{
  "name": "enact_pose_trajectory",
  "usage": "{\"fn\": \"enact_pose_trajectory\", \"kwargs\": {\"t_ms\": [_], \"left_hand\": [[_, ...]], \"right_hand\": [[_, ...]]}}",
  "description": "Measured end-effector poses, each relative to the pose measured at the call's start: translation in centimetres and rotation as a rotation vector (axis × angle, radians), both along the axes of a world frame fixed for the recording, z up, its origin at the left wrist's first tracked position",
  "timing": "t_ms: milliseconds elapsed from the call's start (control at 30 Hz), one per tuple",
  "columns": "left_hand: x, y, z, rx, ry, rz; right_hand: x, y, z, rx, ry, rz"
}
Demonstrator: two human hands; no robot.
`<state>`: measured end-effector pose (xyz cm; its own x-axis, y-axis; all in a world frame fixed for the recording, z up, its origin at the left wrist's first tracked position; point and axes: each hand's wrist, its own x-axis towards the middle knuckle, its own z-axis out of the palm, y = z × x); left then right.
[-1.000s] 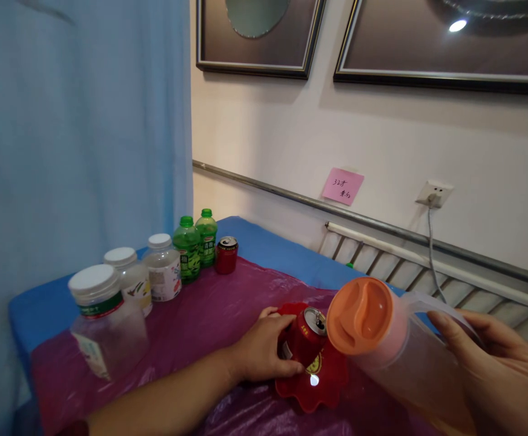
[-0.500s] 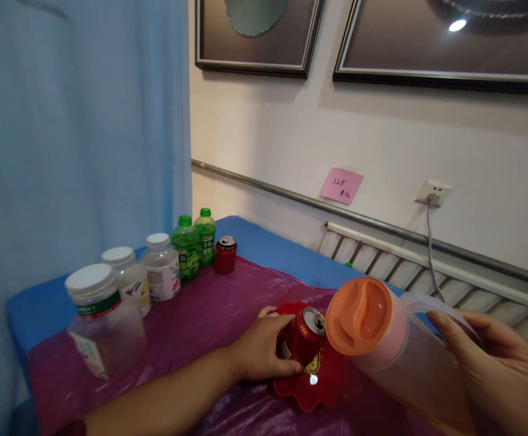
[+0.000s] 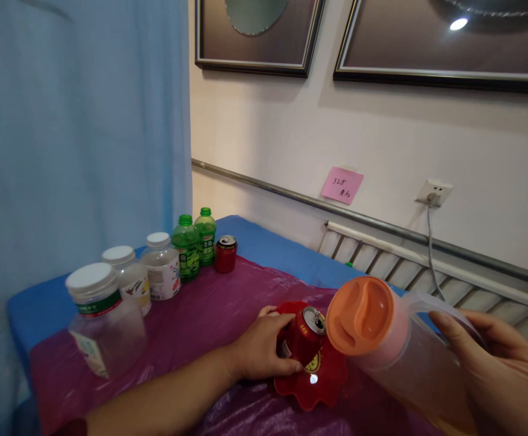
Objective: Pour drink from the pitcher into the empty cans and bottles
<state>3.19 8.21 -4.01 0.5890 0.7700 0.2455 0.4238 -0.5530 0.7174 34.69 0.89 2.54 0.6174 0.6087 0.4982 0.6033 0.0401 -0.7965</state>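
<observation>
My left hand [image 3: 264,350] is wrapped round a red drink can [image 3: 304,342], which tilts to the right over a red scalloped plate [image 3: 312,393]. The can's top, with its opened tab, faces the pitcher. My right hand [image 3: 502,363] grips the handle of a clear plastic pitcher [image 3: 427,372] with an orange lid [image 3: 360,316]. The pitcher leans left, its lid close to the can's top; whether the two touch I cannot tell. Some yellowish liquid shows low in the pitcher. No stream between them can be made out.
Along the left stand several white-lidded clear jars [image 3: 105,327], two green bottles [image 3: 186,251] and another red can [image 3: 226,254]. Purple plastic sheeting [image 3: 209,315] covers part of the blue table [image 3: 264,239]. Behind are a radiator [image 3: 373,257], a plugged-in cable [image 3: 431,254] and a blue curtain [image 3: 82,133].
Almost nothing differs. The pitcher and my right hand have shifted very slightly to the right; my left hand and the can stay where they were.
</observation>
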Motion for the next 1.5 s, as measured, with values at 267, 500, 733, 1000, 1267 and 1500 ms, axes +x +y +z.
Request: {"fn": "enact_pose_trajectory", "kwargs": {"t_ms": [267, 500, 733, 1000, 1267, 1500], "left_hand": [[-0.1, 0.0, 0.2, 0.013, 0.009, -0.013], [0.0, 0.0, 0.1, 0.021, 0.026, 0.003], [-0.1, 0.0, 0.2, 0.021, 0.016, -0.014], [-0.2, 0.0, 0.7, -0.007, -0.002, -0.030], [-0.3, 0.0, 0.4, -0.025, 0.033, 0.032], [-0.7, 0.4, 0.4, 0.020, 0.075, 0.018]], "right_hand": [[-1.1, -0.3, 1.4, -0.046, 0.079, -0.024], [-1.1, -0.4, 1.3, -0.049, 0.094, -0.031], [-0.7, 0.0, 1.1, -0.053, 0.078, -0.028], [-1.4, 0.4, 1.6, -0.028, 0.117, -0.013], [-2.5, 0.4, 3.0, 0.011, 0.137, 0.028], [-3.5, 0.4, 3.8, 0.010, 0.184, 0.097]]}}
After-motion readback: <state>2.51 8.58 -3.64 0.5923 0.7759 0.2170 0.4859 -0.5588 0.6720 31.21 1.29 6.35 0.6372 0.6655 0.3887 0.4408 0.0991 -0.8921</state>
